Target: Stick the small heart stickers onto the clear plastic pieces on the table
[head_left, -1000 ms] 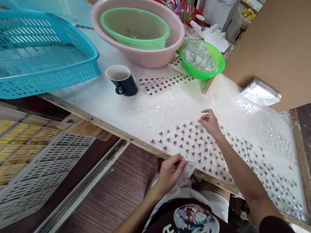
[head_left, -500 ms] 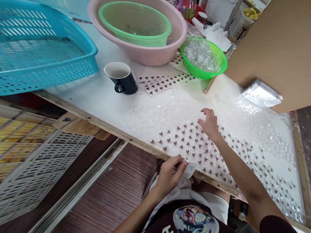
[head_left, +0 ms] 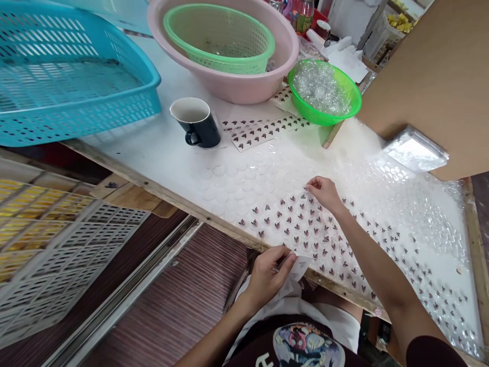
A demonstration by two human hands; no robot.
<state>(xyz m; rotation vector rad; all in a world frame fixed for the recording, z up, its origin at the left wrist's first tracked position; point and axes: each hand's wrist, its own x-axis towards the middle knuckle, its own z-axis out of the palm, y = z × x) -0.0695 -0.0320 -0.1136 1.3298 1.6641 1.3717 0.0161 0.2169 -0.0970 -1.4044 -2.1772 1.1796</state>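
Observation:
A clear blister sheet (head_left: 355,239) with rows of small dark pieces lies across the white table (head_left: 160,153). My right hand (head_left: 323,192) rests on the sheet's upper rows, fingers pinched together over one cell; what they hold is too small to name. My left hand (head_left: 267,275) is at the table's near edge, fingers closed on a white sheet (head_left: 300,265) that hangs over the edge.
A dark mug (head_left: 196,122) stands mid-table beside sticker sheets (head_left: 260,132). Behind are a pink basin (head_left: 229,76) holding a green colander (head_left: 219,35), a green bowl (head_left: 324,94) of clear caps, and a blue basket (head_left: 69,76). A cardboard panel (head_left: 431,76) rises right; white crates (head_left: 57,244) sit left.
My right hand went from a raised pinch to flat on the sheet, then shifted slightly left and pinched again. My left hand stayed at the table edge.

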